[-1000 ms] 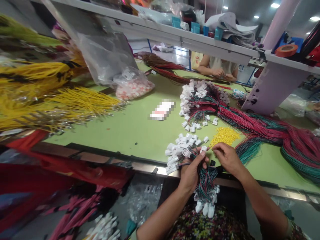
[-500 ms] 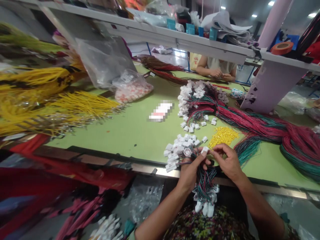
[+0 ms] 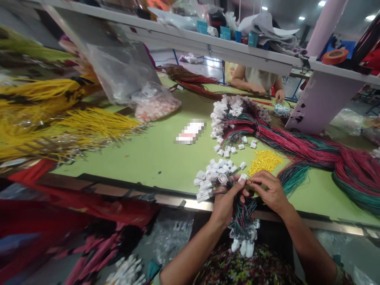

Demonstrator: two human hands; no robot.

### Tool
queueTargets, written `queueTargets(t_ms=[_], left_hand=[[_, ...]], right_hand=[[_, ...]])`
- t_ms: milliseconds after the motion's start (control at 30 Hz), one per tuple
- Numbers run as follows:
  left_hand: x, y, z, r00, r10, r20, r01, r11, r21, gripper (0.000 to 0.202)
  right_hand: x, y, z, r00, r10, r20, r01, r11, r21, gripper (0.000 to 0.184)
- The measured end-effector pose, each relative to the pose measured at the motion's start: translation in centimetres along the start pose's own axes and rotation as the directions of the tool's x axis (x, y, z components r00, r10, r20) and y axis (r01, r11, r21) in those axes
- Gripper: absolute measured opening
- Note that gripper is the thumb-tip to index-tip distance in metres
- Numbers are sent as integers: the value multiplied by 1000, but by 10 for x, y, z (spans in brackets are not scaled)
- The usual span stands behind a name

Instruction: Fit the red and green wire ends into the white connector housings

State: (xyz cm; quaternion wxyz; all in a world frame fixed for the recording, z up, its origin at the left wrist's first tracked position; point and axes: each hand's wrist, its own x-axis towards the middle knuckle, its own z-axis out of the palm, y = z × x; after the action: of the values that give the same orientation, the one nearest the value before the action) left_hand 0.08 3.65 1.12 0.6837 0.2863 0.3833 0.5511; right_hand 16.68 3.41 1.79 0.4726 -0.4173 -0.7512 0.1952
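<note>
My left hand (image 3: 224,206) is closed round a bundle of thin wires (image 3: 245,211) at the table's front edge. White plastic connectors (image 3: 208,180) fan out beyond that hand, and more white ends (image 3: 245,245) hang below over my lap. Between left thumb and fingers, one white connector (image 3: 242,177) is held apart from the rest. Close to its right side, my right hand (image 3: 271,192) pinches thumb and forefinger together; whatever is between the tips is too small to make out. Just behind the right fingers lies a heap of tiny yellow pieces (image 3: 265,161).
A large bundle of red, green and black wires (image 3: 308,146) with white connectors crosses the right side. Yellow cables (image 3: 97,126) lie left, near a clear bag of orange-and-white parts (image 3: 157,107). A shelf (image 3: 190,35) spans above; another person (image 3: 258,81) sits beyond.
My hands keep almost the same pose, the right fingertips still beside the white connector. Across the table, the other person's hands have moved apart.
</note>
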Motion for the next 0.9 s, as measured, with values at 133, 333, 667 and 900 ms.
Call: queueTargets(t_ms=[133, 333, 667, 900], left_hand=[[1, -1, -1, 1000, 12, 4, -12, 1000, -1, 35], [-3, 1, -4, 996, 31, 83, -37, 996, 80, 31], [-11, -10, -17, 993, 80, 86, -94, 981, 172, 32], [-11, -13, -21, 988, 105, 115, -129, 966, 226, 33]], right_hand=[[-2, 2, 2, 999, 37, -17, -36, 997, 64, 18], [-4, -5, 6, 971, 204, -124, -182, 969, 168, 12], [-10, -43, 3, 972, 168, -167, -154, 984, 91, 18], [-12, -39, 4, 979, 127, -158, -113, 989, 94, 20]])
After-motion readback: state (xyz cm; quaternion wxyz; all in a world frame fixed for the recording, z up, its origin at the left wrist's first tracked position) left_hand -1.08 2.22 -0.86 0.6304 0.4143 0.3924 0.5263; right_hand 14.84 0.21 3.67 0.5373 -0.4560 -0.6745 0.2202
